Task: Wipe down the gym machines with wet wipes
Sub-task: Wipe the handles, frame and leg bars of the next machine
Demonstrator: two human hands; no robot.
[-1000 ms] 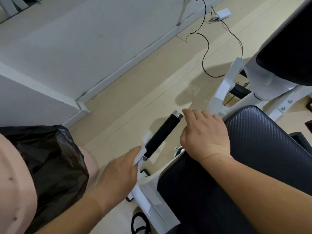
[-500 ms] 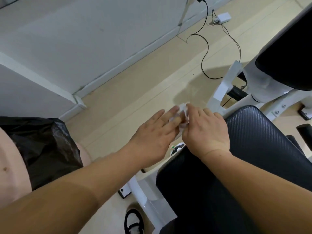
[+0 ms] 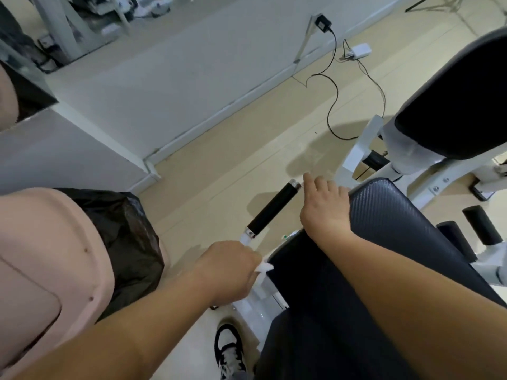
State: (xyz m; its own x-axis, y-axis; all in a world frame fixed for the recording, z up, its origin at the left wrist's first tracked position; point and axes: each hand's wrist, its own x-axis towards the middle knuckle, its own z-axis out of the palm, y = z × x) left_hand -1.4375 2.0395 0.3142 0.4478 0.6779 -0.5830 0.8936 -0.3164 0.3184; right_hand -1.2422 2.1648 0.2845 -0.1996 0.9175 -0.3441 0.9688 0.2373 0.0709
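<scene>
- 1 cam only, head-worn, wide-angle, looking fwd + steeply down along both forearms
- pretty close: left hand (image 3: 227,267) centre frame, right hand (image 3: 325,212) just up-right of it
- floor (image 3: 219,165) & wall (image 3: 164,78) stretch beyond the hands

The left hand (image 3: 230,266) grips a white wipe (image 3: 264,267) at the base of the black handle (image 3: 270,212); the right hand (image 3: 325,212) rests on the seat pad (image 3: 397,223).

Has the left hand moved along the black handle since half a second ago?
Yes. The left hand has slid down the black handle, from its chrome tip back to its base, toward the person, gripping the wipe.
</scene>
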